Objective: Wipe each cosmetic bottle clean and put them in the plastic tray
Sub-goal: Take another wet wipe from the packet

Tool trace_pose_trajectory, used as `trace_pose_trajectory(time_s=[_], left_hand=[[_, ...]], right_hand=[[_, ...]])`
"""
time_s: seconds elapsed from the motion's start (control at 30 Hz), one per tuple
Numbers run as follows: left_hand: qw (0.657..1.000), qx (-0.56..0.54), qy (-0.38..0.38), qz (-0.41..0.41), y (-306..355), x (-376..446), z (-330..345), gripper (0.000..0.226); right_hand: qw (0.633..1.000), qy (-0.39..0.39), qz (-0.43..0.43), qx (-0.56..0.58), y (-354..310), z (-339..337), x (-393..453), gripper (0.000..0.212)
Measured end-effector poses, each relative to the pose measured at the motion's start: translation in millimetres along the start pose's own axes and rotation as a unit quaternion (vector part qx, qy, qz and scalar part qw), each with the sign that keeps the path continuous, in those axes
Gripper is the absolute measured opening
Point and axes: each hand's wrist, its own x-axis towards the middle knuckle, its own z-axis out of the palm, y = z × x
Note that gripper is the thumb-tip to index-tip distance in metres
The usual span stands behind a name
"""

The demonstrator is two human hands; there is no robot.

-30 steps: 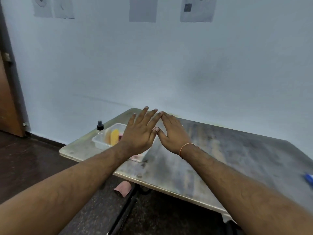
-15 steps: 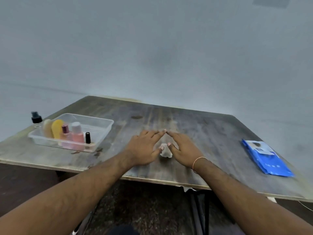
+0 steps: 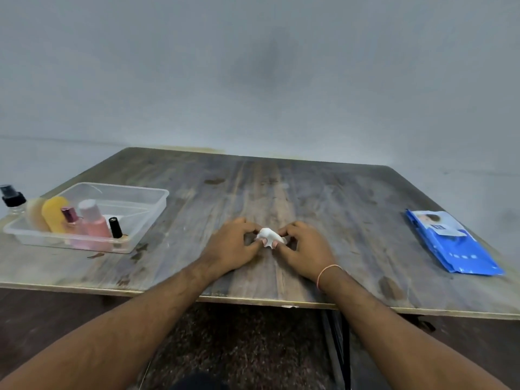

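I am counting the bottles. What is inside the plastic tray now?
In the plastic tray: beige bottle, yellow bottle, small pink-capped bottle, pink bottle, black-capped bottle. Their lower parts overlap, so anything behind is hidden.

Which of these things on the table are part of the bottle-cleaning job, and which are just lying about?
Part of the job:
crumpled white wipe, pinched by left hand and right hand
clear plastic tray
pink bottle
yellow bottle
black-capped spray bottle outside the tray
blue wipes packet

Lying about:
nothing visible
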Motion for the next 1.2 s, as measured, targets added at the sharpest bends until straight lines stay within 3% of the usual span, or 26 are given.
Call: trace_pose_trajectory(time_s=[0.13,0.27,0.43,0.6,0.77,0.93,1.2], left_hand=[[0.997,-0.075,0.026,0.015,-1.7,10.0,5.3,0.011],[0.985,-0.165,0.049,0.008,3.4,9.8,6.8,0.008],[0.96,-0.276,-0.006,-0.044,11.7,10.5,0.5,0.011],[0.947,-0.3,-0.028,-0.111,32.7,13.9,-0.8,0.014],[0.943,-0.308,-0.081,-0.092,61.3,21.3,3.0,0.014],[0.956,-0.275,-0.076,-0.068,91.1,28.0,23.0,0.012],[0.954,-0.27,-0.123,-0.03,156.7,35.8,74.2,0.006]], right_hand=[[0.996,0.029,0.024,0.084,4.0,1.5,-0.7,0.022],[0.966,0.043,0.045,0.252,1.1,-4.8,-6.9,0.005],[0.941,0.036,0.072,0.33,6.0,-8.8,-10.7,0.008],[0.907,0.028,0.112,0.404,3.6,-21.3,-17.5,0.014],[0.899,0.022,0.136,0.417,13.1,-39.6,-33.5,0.014],[0.904,0.024,0.175,0.39,26.9,-67.3,-52.5,0.016],[0.901,0.099,0.266,0.328,77.4,-133.6,-98.7,0.024]])
